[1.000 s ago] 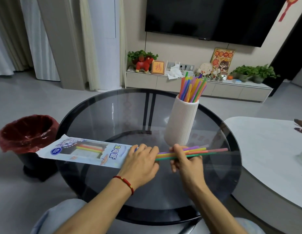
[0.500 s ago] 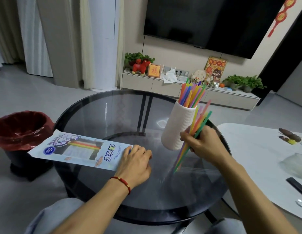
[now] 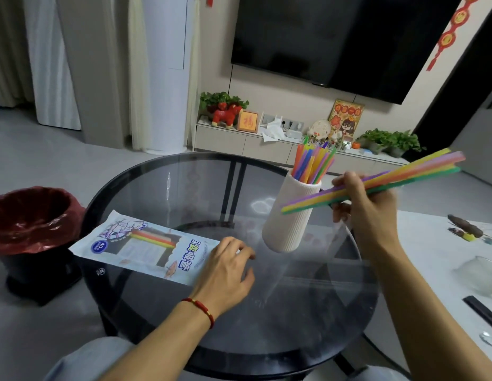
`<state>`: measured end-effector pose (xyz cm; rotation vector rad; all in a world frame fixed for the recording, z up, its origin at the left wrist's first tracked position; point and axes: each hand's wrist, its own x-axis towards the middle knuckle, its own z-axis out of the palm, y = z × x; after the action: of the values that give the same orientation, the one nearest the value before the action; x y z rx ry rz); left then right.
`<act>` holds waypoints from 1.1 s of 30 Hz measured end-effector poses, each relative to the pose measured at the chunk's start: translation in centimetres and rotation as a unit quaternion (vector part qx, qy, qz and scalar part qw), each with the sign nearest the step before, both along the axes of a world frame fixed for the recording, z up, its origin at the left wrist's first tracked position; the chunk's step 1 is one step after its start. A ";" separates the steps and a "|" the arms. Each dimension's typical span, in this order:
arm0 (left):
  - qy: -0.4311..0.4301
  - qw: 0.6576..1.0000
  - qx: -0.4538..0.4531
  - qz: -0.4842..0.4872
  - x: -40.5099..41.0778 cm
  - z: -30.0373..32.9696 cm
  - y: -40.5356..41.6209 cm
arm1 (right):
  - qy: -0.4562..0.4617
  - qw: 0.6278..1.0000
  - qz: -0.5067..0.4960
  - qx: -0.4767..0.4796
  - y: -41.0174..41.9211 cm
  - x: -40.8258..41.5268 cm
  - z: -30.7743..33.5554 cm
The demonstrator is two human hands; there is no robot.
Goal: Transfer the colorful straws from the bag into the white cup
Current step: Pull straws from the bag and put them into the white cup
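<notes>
My right hand grips a bundle of colorful straws, held nearly level, tilted up to the right, its left end crossing in front of the white ribbed cup. The cup stands on the round glass table and holds several upright straws. The straw bag lies flat on the table's left side, a few straws visible through its window. My left hand rests on the bag's right end, fingers spread and slightly curled.
A bin with a red liner stands on the floor to the left. A white table to the right carries small items and a glass. Behind are a TV cabinet and a wall-mounted screen.
My right hand pulled the straw bundle out of the bag, swung it up beside the cup, and now holds it higher, nearly level. My left hand stayed on the bag.
</notes>
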<state>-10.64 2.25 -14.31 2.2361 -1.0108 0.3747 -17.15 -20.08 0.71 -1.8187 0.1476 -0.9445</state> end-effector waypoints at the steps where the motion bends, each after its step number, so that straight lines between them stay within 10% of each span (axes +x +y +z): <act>1: -0.004 1.000 -0.010 0.002 0.0 0.0 0.0 | -0.036 0.999 -0.018 0.022 -0.3 0.3 1.1; 6: 0.012 0.999 -0.018 0.025 0.1 -0.1 -0.1 | -0.086 0.987 -0.118 -0.064 -1.0 1.7 4.8; 22: 0.018 0.999 -0.038 0.033 -0.2 0.1 0.0 | 0.189 0.909 -0.238 -0.287 1.3 7.3 6.0; 33: 0.019 0.999 -0.034 0.036 -0.4 0.2 -0.2 | 0.040 0.970 -0.138 -0.197 1.5 7.7 8.3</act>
<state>-11.01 2.06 -14.11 2.2132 -0.8874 0.3910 -9.47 -18.61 9.00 -2.2444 0.2856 -1.1558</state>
